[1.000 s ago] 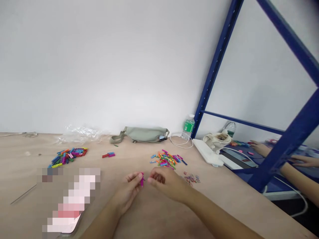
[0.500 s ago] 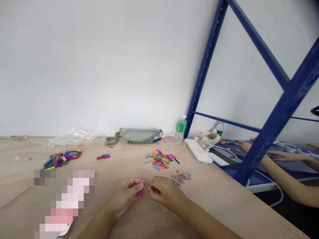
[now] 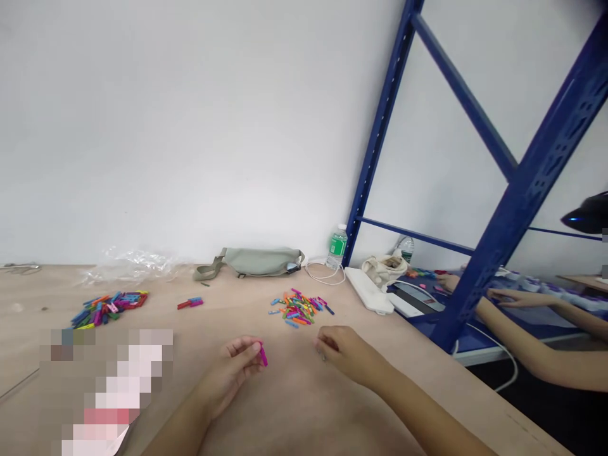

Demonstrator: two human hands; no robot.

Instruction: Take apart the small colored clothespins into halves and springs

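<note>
The left hand [image 3: 228,373] sits on the near side of the main pile of coloured pieces [image 3: 299,309], and its fingers [image 3: 242,347] are clamped on a magenta piece [image 3: 263,356]. The piece stands tilted at the fingertips, its lower end clear of the palm, which is an acceptable, controlled pinch. The right hand [image 3: 344,352] is also on the near side of the pile, apart from the magenta piece. Its fingers curl inward, and whether they hold anything small cannot be confirmed. Left of the pile lie a small red-and-blue group [image 3: 190,303] and a larger heap of pieces [image 3: 107,309]. Well right of the pile, a co-worker's hands [image 3: 517,297] reach across a separate blue-topped surface [image 3: 494,335].
</note>
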